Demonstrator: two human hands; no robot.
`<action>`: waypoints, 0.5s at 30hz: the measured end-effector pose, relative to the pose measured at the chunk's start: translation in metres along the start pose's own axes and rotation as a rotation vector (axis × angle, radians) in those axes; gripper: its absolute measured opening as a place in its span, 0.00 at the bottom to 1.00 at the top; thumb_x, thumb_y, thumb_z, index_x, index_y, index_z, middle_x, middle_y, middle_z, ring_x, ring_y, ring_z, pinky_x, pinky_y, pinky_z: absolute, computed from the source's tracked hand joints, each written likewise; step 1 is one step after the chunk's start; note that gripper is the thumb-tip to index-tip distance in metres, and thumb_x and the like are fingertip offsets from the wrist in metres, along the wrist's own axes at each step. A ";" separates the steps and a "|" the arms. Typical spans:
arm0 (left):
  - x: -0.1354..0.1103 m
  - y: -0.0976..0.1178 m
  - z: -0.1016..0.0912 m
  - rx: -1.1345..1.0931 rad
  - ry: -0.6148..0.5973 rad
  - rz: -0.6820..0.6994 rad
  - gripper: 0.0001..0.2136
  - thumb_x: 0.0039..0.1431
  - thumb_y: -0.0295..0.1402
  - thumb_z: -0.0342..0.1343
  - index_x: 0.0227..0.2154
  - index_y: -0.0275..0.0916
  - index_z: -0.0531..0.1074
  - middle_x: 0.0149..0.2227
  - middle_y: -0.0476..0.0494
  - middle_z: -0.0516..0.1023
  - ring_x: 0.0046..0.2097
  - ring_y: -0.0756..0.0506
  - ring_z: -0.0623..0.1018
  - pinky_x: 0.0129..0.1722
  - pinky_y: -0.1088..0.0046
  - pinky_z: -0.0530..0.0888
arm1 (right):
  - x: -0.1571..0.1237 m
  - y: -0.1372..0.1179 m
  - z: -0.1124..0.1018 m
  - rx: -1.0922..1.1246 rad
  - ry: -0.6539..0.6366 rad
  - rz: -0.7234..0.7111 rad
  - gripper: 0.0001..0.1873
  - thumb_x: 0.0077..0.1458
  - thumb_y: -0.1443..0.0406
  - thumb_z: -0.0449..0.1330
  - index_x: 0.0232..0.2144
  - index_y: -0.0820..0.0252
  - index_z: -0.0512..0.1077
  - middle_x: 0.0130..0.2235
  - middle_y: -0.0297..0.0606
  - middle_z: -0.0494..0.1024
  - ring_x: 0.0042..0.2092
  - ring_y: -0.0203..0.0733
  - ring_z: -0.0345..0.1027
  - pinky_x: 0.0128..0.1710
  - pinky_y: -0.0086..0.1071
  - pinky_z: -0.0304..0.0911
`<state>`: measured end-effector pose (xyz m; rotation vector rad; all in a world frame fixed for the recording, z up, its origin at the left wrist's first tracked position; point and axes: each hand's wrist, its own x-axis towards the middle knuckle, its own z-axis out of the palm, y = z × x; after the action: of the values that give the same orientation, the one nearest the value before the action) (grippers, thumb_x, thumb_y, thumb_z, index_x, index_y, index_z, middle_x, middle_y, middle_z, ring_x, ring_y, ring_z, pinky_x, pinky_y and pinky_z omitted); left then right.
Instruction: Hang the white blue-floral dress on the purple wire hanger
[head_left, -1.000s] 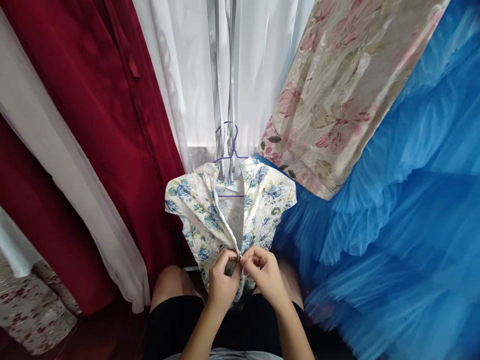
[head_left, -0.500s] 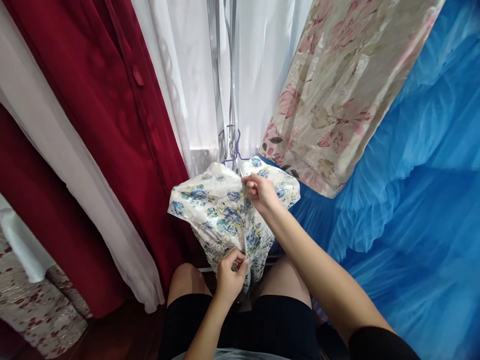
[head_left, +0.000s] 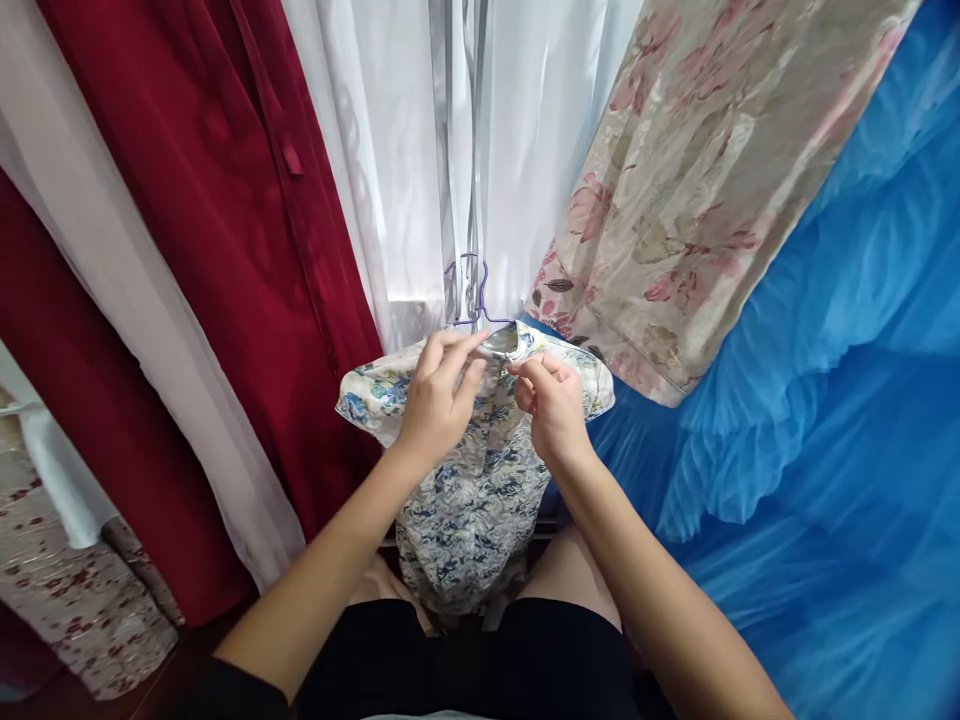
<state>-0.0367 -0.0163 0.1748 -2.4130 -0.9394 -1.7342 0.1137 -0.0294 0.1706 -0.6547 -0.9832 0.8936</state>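
Observation:
A white short-sleeved dress with blue flowers hangs in front of my legs on a purple hanger. My right hand pinches the edge of its neckline, right of the middle. Over the upper left front of the dress is my left hand, fingers stretched toward the neck opening and thumb apart. It covers part of the left shoulder. Whatever small piece lies between my right fingertips is too small to make out.
Long dark red cloth and pale cloth hang at the left. White cloth with grey straps hangs behind the hanger. Rightward are a beige floral garment and blue ruffled tulle.
My left hand has risen from the lower front of the dress to the neckline and opened. My right hand has shifted slightly right. The dress front now hangs flatter.

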 end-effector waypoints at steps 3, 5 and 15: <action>0.029 0.002 0.003 0.115 -0.116 0.102 0.08 0.70 0.31 0.50 0.39 0.38 0.75 0.48 0.39 0.71 0.47 0.43 0.75 0.49 0.63 0.74 | 0.007 0.008 -0.002 -0.036 0.004 -0.021 0.12 0.47 0.65 0.64 0.17 0.58 0.66 0.14 0.24 0.60 0.19 0.29 0.46 0.21 0.28 0.43; 0.033 0.000 0.005 0.143 -0.139 0.102 0.09 0.69 0.29 0.51 0.33 0.37 0.73 0.48 0.39 0.71 0.44 0.44 0.75 0.47 0.63 0.74 | 0.012 0.025 -0.002 -0.052 0.014 -0.016 0.14 0.47 0.64 0.64 0.17 0.58 0.64 0.15 0.24 0.59 0.19 0.29 0.46 0.21 0.28 0.43; 0.042 -0.105 -0.064 -0.065 0.397 -0.280 0.06 0.60 0.35 0.59 0.32 0.37 0.75 0.46 0.42 0.71 0.50 0.44 0.73 0.54 0.67 0.71 | -0.007 0.078 -0.011 -0.041 -0.002 0.132 0.13 0.45 0.64 0.64 0.16 0.58 0.65 0.15 0.23 0.57 0.19 0.28 0.44 0.21 0.28 0.39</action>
<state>-0.1338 0.0655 0.2023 -1.9231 -1.2158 -2.2545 0.0959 0.0021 0.1009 -0.7606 -0.9702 0.9920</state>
